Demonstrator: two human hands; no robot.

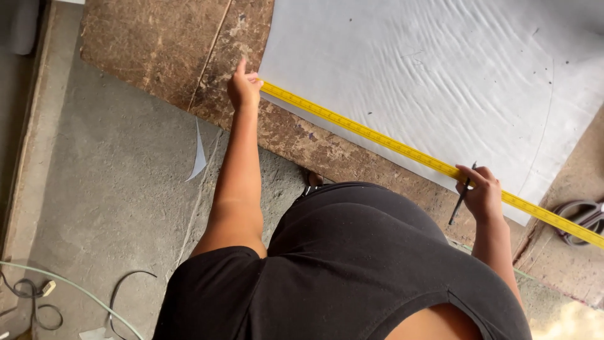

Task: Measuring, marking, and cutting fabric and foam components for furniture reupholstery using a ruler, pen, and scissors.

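A yellow measuring tape (377,135) lies stretched along the near edge of a large white sheet (440,69) on a worn brown board (163,50). My left hand (243,88) presses the tape's end down at the sheet's corner, fingers closed on it. My right hand (481,192) rests on the tape further right and holds a dark pencil (460,201) pointing down toward me. A thin curved line is drawn on the sheet near its right side.
Grey-handled scissors (582,217) lie on the board at the right. A white paper sliver (199,157) lies on the concrete floor (113,189). Cables and a plug (44,289) trail at the lower left.
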